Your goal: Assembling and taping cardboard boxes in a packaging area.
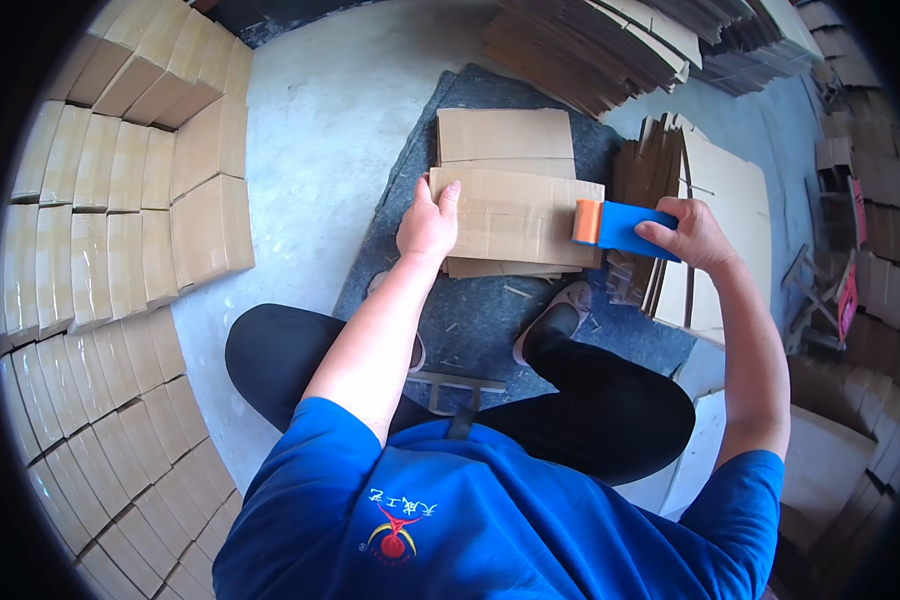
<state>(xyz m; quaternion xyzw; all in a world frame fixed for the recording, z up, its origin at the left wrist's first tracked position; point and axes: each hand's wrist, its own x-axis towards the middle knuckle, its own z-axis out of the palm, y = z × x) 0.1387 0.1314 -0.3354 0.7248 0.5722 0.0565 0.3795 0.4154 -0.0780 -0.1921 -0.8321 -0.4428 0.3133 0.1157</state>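
In front of me lies a flat brown cardboard box, with another piece of cardboard showing beyond its far edge. My left hand grips the box at its left end, thumb on top and the other fingers mostly hidden along the side. My right hand is closed around a blue packing-tape dispenser. The dispenser's orange front end rests at or just above the box's right end; whether they touch I cannot tell. More cardboard shows beneath the box's near edge.
Taped brown boxes are stacked in rows along my left. Bundles of flat cardboard stand to the right, with larger piles farther back. A dark mat with scraps lies under my feet. A metal-framed stand is at far right.
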